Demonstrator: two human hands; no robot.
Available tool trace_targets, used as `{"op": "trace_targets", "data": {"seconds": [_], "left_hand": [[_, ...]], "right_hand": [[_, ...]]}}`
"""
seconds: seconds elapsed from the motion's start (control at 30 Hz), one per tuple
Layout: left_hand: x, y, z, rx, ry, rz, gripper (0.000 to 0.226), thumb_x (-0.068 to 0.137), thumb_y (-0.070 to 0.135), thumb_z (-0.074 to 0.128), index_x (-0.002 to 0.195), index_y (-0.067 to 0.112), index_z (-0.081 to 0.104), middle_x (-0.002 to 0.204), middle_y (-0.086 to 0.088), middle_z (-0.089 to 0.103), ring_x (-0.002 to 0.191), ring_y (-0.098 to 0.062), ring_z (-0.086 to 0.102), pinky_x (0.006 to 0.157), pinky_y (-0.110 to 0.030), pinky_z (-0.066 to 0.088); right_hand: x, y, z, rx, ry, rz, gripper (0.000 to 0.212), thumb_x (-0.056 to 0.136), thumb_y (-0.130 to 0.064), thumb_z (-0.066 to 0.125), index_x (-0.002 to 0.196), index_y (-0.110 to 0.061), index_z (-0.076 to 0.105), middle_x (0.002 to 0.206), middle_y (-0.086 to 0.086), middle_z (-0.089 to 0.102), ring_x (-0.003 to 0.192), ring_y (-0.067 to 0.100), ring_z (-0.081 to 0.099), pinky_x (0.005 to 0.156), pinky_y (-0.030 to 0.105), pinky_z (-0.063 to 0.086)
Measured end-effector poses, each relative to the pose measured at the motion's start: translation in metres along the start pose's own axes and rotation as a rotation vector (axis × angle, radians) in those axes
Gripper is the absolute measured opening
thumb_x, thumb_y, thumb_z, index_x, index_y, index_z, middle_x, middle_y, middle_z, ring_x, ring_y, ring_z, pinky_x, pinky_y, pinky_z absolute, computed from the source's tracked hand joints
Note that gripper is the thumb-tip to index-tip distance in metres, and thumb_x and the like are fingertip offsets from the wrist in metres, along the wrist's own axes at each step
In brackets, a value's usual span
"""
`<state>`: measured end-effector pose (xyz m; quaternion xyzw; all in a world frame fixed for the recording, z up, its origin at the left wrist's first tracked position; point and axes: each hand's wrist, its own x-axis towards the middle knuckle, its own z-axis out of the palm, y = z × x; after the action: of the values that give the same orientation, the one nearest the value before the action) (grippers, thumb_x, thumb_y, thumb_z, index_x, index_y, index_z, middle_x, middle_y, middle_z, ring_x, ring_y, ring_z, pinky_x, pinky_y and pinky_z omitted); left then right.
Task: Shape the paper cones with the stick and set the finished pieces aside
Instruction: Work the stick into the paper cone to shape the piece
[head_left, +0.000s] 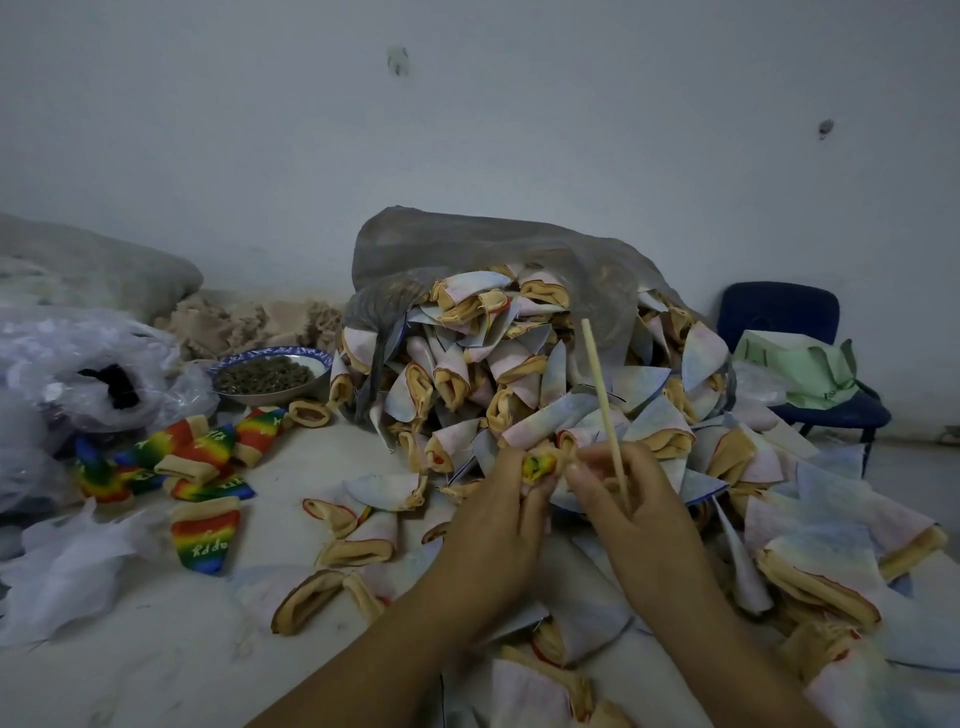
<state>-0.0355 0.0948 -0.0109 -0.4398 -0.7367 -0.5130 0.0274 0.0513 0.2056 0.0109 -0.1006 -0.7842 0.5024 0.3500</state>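
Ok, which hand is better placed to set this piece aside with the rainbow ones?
Probably the left hand: it grips the small cone with rainbow print showing, and the finished rainbow-striped pieces lie on its side. The right hand holds the thin wooden stick.
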Motion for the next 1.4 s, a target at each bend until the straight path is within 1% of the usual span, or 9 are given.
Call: {"op": "trace_targets", "data": {"seconds": [0.23,0.4,0.53,0.67,0.83,0.97,1.1,1.23,1.4], "left_hand": [[-0.002,0.01,-0.002,0.149,-0.053,0.147,0.024,0.105,0.026,0.035,0.114,0.01,0.05,0.104,-0.007,0.06,0.089,-0.023,0.056,0.08,-0.044,0.045],[-0.003,0.006,-0.006,0.25,-0.029,0.292,0.016,0.103,0.011,0.043,0.099,0.006,0.058,0.09,-0.008,0.058,0.078,-0.022,0.051,0.072,-0.036,0.041],[-0.001,0.002,-0.005,0.257,-0.062,0.298,0.017,0.104,0.016,0.043,0.099,0.009,0.057,0.089,-0.006,0.057,0.077,-0.02,0.05,0.072,-0.034,0.041],[-0.002,0.001,-0.004,0.002,-0.094,0.082,0.033,0.098,0.049,0.037,0.112,0.025,0.054,0.099,0.007,0.06,0.092,-0.011,0.057,0.081,-0.033,0.047],[0.006,0.003,-0.006,-0.391,0.01,-0.154,0.02,0.083,0.046,0.061,0.103,0.05,0.056,0.109,0.007,0.064,0.096,-0.014,0.066,0.079,-0.031,0.058],[0.008,0.008,-0.011,-0.421,0.081,-0.239,0.007,0.084,0.044,0.069,0.09,0.044,0.065,0.081,0.011,0.069,0.066,0.002,0.062,0.05,-0.012,0.045],[0.01,0.011,-0.011,-0.732,0.063,-0.394,0.018,0.094,0.015,0.061,0.092,0.026,0.075,0.063,0.008,0.062,0.056,0.002,0.055,0.047,-0.011,0.041],[0.013,0.011,-0.01,-1.3,-0.072,-0.523,0.02,0.083,0.01,0.06,0.099,0.003,0.068,0.075,-0.003,0.059,0.062,-0.007,0.053,0.051,-0.017,0.042],[0.013,0.012,-0.008,-1.355,-0.177,-0.55,0.024,0.09,0.021,0.058,0.105,0.009,0.072,0.089,-0.003,0.065,0.071,-0.011,0.056,0.058,-0.021,0.04]], "right_hand": [[0.002,0.003,-0.005,-0.115,-0.03,-0.053,0.011,0.09,-0.029,0.056,0.094,-0.038,0.06,0.095,-0.011,0.06,0.088,-0.009,0.056,0.069,0.004,0.043],[0.005,0.006,-0.005,-0.31,-0.001,-0.102,0.009,0.091,-0.017,0.057,0.089,-0.025,0.06,0.081,-0.008,0.05,0.077,-0.003,0.051,0.064,0.008,0.039],[0.004,0.007,-0.008,-0.216,-0.05,0.077,0.009,0.092,-0.024,0.055,0.087,-0.021,0.062,0.072,0.001,0.058,0.065,0.007,0.054,0.055,0.01,0.04],[0.003,0.003,-0.008,0.293,-0.048,0.367,0.015,0.095,-0.023,0.052,0.091,-0.017,0.065,0.046,-0.006,0.05,0.035,0.004,0.04,0.035,0.016,0.032],[0.003,0.001,-0.009,0.492,-0.099,0.381,0.018,0.097,-0.016,0.046,0.102,-0.009,0.061,0.048,-0.002,0.032,0.036,0.004,0.023,0.032,0.016,0.023],[0.004,0.004,-0.01,0.445,-0.079,0.349,0.02,0.098,-0.018,0.045,0.101,-0.014,0.064,0.05,-0.001,0.033,0.038,0.005,0.023,0.033,0.016,0.023],[0.005,0.004,-0.01,0.496,-0.066,0.341,0.017,0.098,-0.017,0.044,0.099,-0.012,0.061,0.048,-0.002,0.034,0.037,0.005,0.022,0.033,0.016,0.024],[0.006,0.002,-0.009,0.679,-0.061,0.357,0.02,0.098,-0.015,0.043,0.087,-0.014,0.06,0.049,-0.002,0.027,0.035,0.004,0.018,0.031,0.016,0.02],[0.004,0.004,-0.007,0.715,-0.083,0.397,0.022,0.098,-0.015,0.042,0.085,-0.013,0.06,0.048,-0.002,0.027,0.034,0.004,0.019,0.031,0.015,0.021]]}}
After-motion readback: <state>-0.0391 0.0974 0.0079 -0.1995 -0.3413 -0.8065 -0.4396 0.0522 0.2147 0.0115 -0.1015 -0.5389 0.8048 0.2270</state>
